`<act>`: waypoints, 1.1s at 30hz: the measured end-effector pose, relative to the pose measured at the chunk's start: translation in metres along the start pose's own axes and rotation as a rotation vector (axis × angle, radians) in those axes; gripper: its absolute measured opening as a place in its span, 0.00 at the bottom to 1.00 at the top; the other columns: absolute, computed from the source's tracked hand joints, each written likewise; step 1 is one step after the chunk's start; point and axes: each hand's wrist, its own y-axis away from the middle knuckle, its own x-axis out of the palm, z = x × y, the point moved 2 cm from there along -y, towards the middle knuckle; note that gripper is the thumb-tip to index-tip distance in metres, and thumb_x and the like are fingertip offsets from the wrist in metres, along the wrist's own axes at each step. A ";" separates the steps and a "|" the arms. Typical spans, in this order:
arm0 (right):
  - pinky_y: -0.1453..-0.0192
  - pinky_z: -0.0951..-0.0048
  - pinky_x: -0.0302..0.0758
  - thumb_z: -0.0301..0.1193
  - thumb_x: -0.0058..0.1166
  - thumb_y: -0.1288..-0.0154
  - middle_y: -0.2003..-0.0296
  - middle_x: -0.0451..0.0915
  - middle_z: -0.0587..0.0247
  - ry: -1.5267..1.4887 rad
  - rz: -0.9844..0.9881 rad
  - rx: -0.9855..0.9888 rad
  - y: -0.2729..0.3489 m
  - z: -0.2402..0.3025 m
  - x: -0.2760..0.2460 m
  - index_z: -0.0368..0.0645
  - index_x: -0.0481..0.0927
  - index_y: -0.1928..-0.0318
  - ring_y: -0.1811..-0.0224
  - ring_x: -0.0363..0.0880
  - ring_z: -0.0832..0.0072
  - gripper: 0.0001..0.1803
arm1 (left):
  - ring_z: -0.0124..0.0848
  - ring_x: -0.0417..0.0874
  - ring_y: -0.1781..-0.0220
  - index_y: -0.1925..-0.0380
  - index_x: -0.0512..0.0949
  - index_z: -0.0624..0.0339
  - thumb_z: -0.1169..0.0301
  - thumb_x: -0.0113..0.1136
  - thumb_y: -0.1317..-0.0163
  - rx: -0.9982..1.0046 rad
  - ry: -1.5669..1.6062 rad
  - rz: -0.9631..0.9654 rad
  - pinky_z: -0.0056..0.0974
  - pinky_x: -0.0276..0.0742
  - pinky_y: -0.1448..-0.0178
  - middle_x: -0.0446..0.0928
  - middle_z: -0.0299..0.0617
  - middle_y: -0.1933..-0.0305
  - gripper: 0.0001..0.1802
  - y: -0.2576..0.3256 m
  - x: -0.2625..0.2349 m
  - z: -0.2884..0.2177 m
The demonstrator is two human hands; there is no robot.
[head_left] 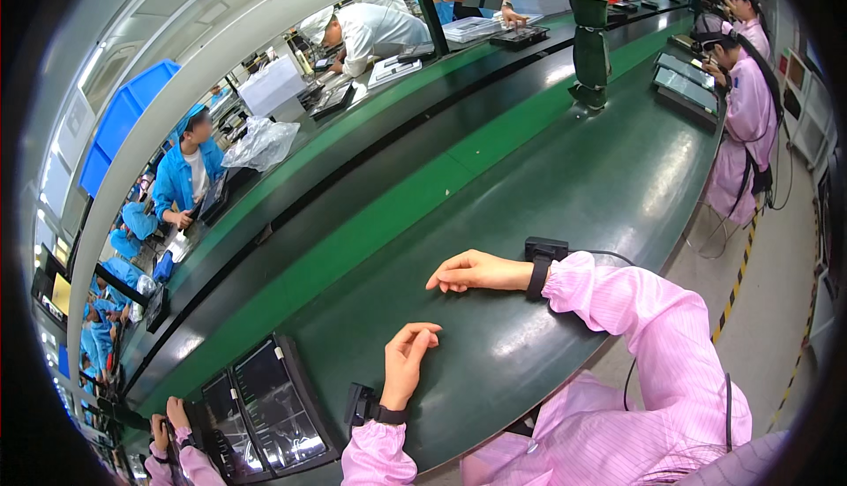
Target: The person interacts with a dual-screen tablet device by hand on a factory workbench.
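Note:
My left hand is held over the dark green table, loosely curled with its fingers bent together and nothing visible in it. Farther off and to the right, my right hand hovers over or rests on the same surface; its fingers are relaxed, slightly apart and free of any object. Whether either hand touches the tabletop is hard to tell. Both wrists wear black straps with small black devices. Left of my left hand lies a black tray holding dark, glossy flat panels, apart from the hand.
Beyond my table runs a bright green strip and a dark conveyor lane. A wrapped post rises at the far edge. Another person's hands touch the tray's left side. At far right, a person in pink sits by more trays.

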 end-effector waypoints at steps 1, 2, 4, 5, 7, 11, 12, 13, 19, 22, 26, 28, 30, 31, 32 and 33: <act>0.60 0.84 0.66 0.42 0.47 0.26 0.67 0.74 0.76 -0.018 0.003 0.005 -0.001 0.000 0.001 0.41 0.80 0.48 0.67 0.65 0.88 0.19 | 0.22 0.74 0.63 0.58 0.78 0.67 0.68 0.52 0.30 -0.012 0.033 -0.034 0.28 0.70 0.54 0.76 0.35 0.67 0.12 0.000 -0.003 0.003; 0.59 0.85 0.66 0.41 0.47 0.26 0.67 0.74 0.76 -0.036 0.006 0.010 -0.001 0.000 0.001 0.42 0.80 0.48 0.67 0.65 0.88 0.19 | 0.22 0.74 0.63 0.58 0.78 0.67 0.68 0.51 0.29 -0.023 0.066 -0.069 0.28 0.70 0.54 0.76 0.35 0.67 0.13 0.000 -0.006 0.005; 0.59 0.85 0.67 0.41 0.47 0.27 0.66 0.74 0.76 -0.010 -0.021 0.008 0.000 0.004 0.000 0.42 0.81 0.48 0.67 0.65 0.88 0.19 | 0.22 0.74 0.63 0.58 0.78 0.67 0.67 0.51 0.29 -0.002 0.092 -0.129 0.28 0.71 0.54 0.76 0.34 0.66 0.13 -0.006 -0.012 0.009; 0.58 0.85 0.67 0.41 0.48 0.27 0.66 0.74 0.76 -0.003 -0.029 0.021 0.000 0.005 0.000 0.41 0.81 0.48 0.67 0.65 0.88 0.19 | 0.21 0.74 0.63 0.58 0.78 0.67 0.67 0.51 0.28 0.013 0.086 -0.183 0.27 0.71 0.54 0.76 0.34 0.66 0.13 -0.007 -0.014 0.009; 0.58 0.85 0.67 0.41 0.48 0.27 0.66 0.74 0.76 -0.002 -0.018 0.015 -0.001 0.003 -0.001 0.41 0.81 0.49 0.67 0.65 0.87 0.18 | 0.20 0.74 0.64 0.58 0.78 0.66 0.65 0.51 0.28 0.042 0.060 -0.248 0.27 0.72 0.55 0.76 0.33 0.66 0.14 -0.009 -0.016 0.010; 0.60 0.85 0.67 0.39 0.47 0.26 0.66 0.74 0.75 -0.014 -0.012 0.019 -0.002 0.002 0.001 0.41 0.81 0.48 0.67 0.65 0.87 0.18 | 0.20 0.75 0.64 0.58 0.79 0.65 0.65 0.51 0.28 0.055 -0.014 -0.250 0.27 0.72 0.56 0.77 0.33 0.66 0.14 -0.006 -0.017 0.009; 0.60 0.85 0.66 0.39 0.47 0.26 0.66 0.74 0.75 -0.030 -0.008 0.012 -0.002 0.002 0.001 0.41 0.81 0.48 0.67 0.65 0.87 0.18 | 0.20 0.75 0.64 0.58 0.79 0.65 0.65 0.51 0.28 0.059 -0.019 -0.255 0.27 0.72 0.56 0.77 0.33 0.66 0.14 -0.005 -0.015 0.007; 0.60 0.85 0.66 0.39 0.47 0.26 0.66 0.74 0.75 -0.030 -0.001 0.006 0.000 0.003 0.001 0.41 0.81 0.48 0.67 0.65 0.87 0.18 | 0.20 0.75 0.63 0.58 0.79 0.65 0.65 0.51 0.28 0.044 -0.007 -0.230 0.27 0.72 0.55 0.77 0.33 0.66 0.14 -0.004 -0.013 0.006; 0.60 0.85 0.67 0.37 0.46 0.26 0.66 0.74 0.75 -0.066 -0.009 0.015 0.004 -0.005 -0.001 0.40 0.81 0.48 0.67 0.66 0.88 0.17 | 0.22 0.76 0.61 0.56 0.78 0.66 0.67 0.50 0.29 -0.008 0.082 -0.065 0.29 0.73 0.50 0.77 0.36 0.64 0.13 0.002 -0.006 0.002; 0.60 0.86 0.68 0.37 0.47 0.26 0.66 0.75 0.76 -0.126 -0.013 0.003 -0.003 -0.013 -0.002 0.40 0.81 0.49 0.67 0.68 0.88 0.17 | 0.23 0.75 0.61 0.57 0.77 0.66 0.66 0.50 0.28 -0.023 0.032 -0.149 0.29 0.72 0.52 0.75 0.35 0.65 0.13 0.001 -0.015 0.005; 0.61 0.86 0.68 0.38 0.48 0.27 0.67 0.76 0.75 -0.014 -0.073 -0.020 -0.003 -0.003 -0.004 0.40 0.81 0.50 0.66 0.69 0.89 0.16 | 0.23 0.73 0.62 0.59 0.77 0.66 0.66 0.49 0.28 0.110 0.083 -0.385 0.29 0.69 0.55 0.74 0.35 0.65 0.13 -0.010 -0.045 0.005; 0.61 0.86 0.67 0.36 0.48 0.27 0.67 0.76 0.74 -0.047 -0.097 0.008 -0.003 -0.003 -0.006 0.38 0.82 0.52 0.67 0.68 0.88 0.15 | 0.23 0.73 0.61 0.59 0.77 0.66 0.66 0.49 0.27 0.096 0.158 -0.434 0.29 0.69 0.54 0.74 0.35 0.64 0.13 -0.016 -0.053 0.009; 0.62 0.86 0.66 0.34 0.47 0.26 0.67 0.75 0.74 -0.052 -0.099 -0.007 -0.005 0.002 -0.005 0.36 0.81 0.51 0.68 0.66 0.88 0.16 | 0.23 0.73 0.61 0.59 0.77 0.65 0.66 0.49 0.27 0.093 0.229 -0.476 0.29 0.70 0.53 0.74 0.35 0.64 0.13 -0.013 -0.056 0.005; 0.62 0.86 0.66 0.35 0.47 0.26 0.67 0.75 0.74 -0.056 -0.091 -0.002 -0.006 -0.001 -0.005 0.37 0.81 0.51 0.68 0.67 0.88 0.16 | 0.22 0.74 0.61 0.59 0.78 0.65 0.65 0.49 0.27 0.099 0.202 -0.462 0.29 0.71 0.53 0.75 0.35 0.64 0.14 -0.013 -0.055 0.006; 0.62 0.86 0.67 0.36 0.47 0.27 0.68 0.75 0.75 -0.059 -0.084 -0.001 -0.007 -0.002 -0.004 0.38 0.81 0.51 0.68 0.67 0.89 0.16 | 0.22 0.75 0.62 0.59 0.79 0.65 0.65 0.50 0.27 0.108 0.175 -0.445 0.29 0.73 0.53 0.76 0.34 0.64 0.14 -0.014 -0.054 0.006; 0.62 0.86 0.66 0.36 0.47 0.26 0.68 0.75 0.74 -0.060 -0.073 -0.004 -0.010 0.000 -0.004 0.37 0.81 0.51 0.68 0.66 0.89 0.16 | 0.21 0.76 0.61 0.59 0.79 0.64 0.64 0.51 0.28 0.110 0.157 -0.437 0.29 0.73 0.52 0.77 0.34 0.64 0.14 -0.014 -0.056 0.004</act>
